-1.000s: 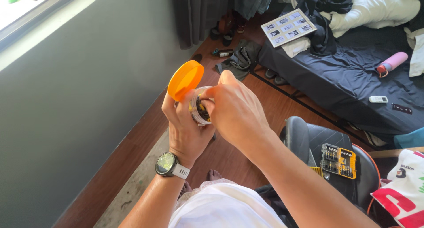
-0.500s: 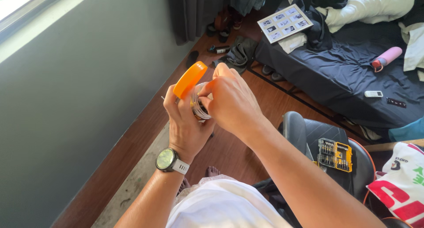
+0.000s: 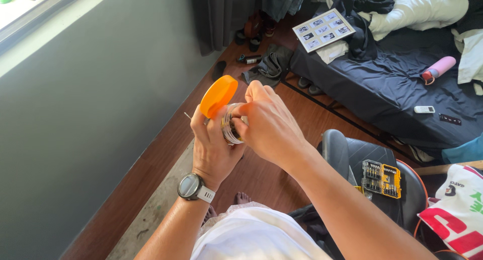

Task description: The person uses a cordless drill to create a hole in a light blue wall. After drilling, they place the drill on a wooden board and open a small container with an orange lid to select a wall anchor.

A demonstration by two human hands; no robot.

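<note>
The left hand is wrapped around a small clear jar, held up in front of the chest, with a round orange lid tilted up at the jar's mouth. The right hand covers the jar's opening, its fingertips pinched inside – what they pinch is hidden. A watch sits on the left wrist.

Below lies a reddish wooden floor beside a smooth grey wall. To the right, a black padded chair carries a yellow-and-black bit case. Further off, a bed with a dark rumpled sheet holds a pink bottle, a white remote and a framed photo collage.
</note>
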